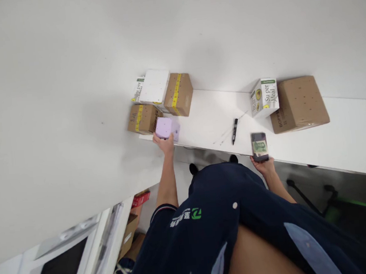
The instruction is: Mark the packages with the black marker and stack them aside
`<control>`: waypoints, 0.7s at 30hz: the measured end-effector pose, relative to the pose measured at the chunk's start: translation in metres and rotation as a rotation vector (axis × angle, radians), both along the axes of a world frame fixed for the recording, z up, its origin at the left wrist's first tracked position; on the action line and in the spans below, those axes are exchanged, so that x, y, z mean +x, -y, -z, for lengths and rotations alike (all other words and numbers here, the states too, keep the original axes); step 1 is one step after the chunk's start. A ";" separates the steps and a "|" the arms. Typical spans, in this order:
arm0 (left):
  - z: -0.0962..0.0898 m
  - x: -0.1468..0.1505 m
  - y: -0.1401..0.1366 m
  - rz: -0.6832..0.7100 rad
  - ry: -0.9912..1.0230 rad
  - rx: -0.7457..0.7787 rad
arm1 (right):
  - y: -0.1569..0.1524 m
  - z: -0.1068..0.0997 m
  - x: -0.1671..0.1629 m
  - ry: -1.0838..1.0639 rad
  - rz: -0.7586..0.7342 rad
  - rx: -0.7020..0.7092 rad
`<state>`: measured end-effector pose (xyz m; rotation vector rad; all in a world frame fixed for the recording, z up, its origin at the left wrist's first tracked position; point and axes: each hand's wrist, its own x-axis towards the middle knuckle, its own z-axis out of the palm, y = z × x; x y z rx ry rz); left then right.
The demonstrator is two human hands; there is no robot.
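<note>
At the left end of the white table [206,108], my left hand [165,144] is closed round the near side of a small purple box [164,127]. The box is beside a taped brown carton. My right hand [263,165] grips the lower end of a dark phone [259,137] at the front edge of the table. A green banknote [260,148] shows on the phone's upper face. Between my hands a black marker pen [235,131] lies on the table.
Brown cartons with yellow tape [178,94] and a white box [154,86] are grouped at the left. On the right stand a Super Meal box [265,97] and a larger brown carton [305,102]. A dark chair [351,219] is below the table at the right.
</note>
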<state>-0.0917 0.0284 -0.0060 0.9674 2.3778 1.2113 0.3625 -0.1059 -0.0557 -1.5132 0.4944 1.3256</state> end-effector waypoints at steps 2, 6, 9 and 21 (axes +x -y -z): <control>-0.001 -0.012 -0.013 -0.025 -0.040 -0.019 | 0.008 0.000 0.002 -0.016 -0.071 -0.074; 0.001 -0.020 -0.032 -0.039 -0.041 -0.045 | 0.040 0.001 0.011 0.045 -0.092 -0.271; 0.005 -0.020 -0.045 -0.063 -0.044 -0.061 | 0.056 -0.004 0.013 0.105 -0.062 -0.297; 0.010 -0.006 -0.030 0.047 -0.041 -0.004 | -0.117 -0.067 0.026 1.386 -0.701 0.163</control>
